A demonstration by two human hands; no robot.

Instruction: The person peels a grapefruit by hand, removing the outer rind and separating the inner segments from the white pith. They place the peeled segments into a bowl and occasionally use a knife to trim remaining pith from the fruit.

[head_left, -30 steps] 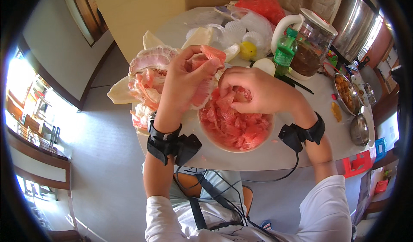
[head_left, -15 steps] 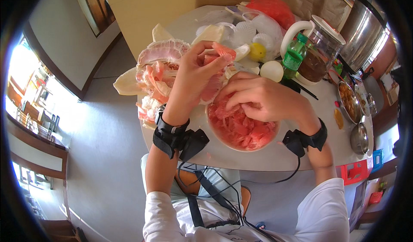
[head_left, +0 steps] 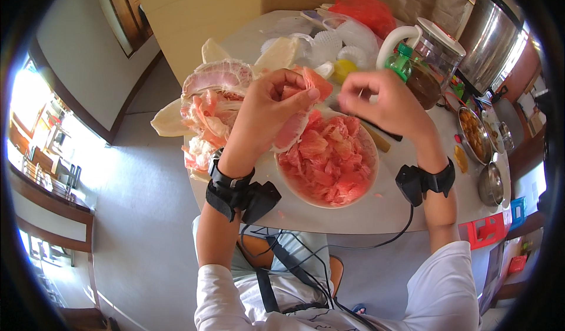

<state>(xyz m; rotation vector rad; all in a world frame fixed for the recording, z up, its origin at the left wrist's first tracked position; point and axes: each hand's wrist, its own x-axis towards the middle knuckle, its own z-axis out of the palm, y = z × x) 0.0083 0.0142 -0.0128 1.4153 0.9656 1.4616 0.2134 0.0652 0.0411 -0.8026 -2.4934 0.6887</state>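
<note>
My left hand [head_left: 262,110] pinches a piece of red pomelo flesh [head_left: 316,83] between thumb and fingers, above the far left rim of the bowl. The round light bowl [head_left: 287,185] is heaped with peeled red pomelo flesh [head_left: 329,154]. My right hand [head_left: 391,104] hovers beyond the bowl's right side, apart from the left hand. Its fingers are loosely curled and a little blurred, with nothing visible between them. Left of the bowl, partly behind my left hand, lies a pile of pomelo membranes [head_left: 206,110] with thick pale rind [head_left: 168,119].
Behind my right hand stand a green bottle [head_left: 399,63], a glass jug [head_left: 438,51] with a white handle and a tall metal pot [head_left: 488,36]. A red plastic bag [head_left: 365,13], white foam nets [head_left: 326,45] and a yellow fruit [head_left: 343,70] lie at the back. Metal dishes [head_left: 474,133] sit at right.
My right hand has lifted out of the bowl and moved up and right, uncovering the flesh in it. My left hand still holds its piece, nearly in place.
</note>
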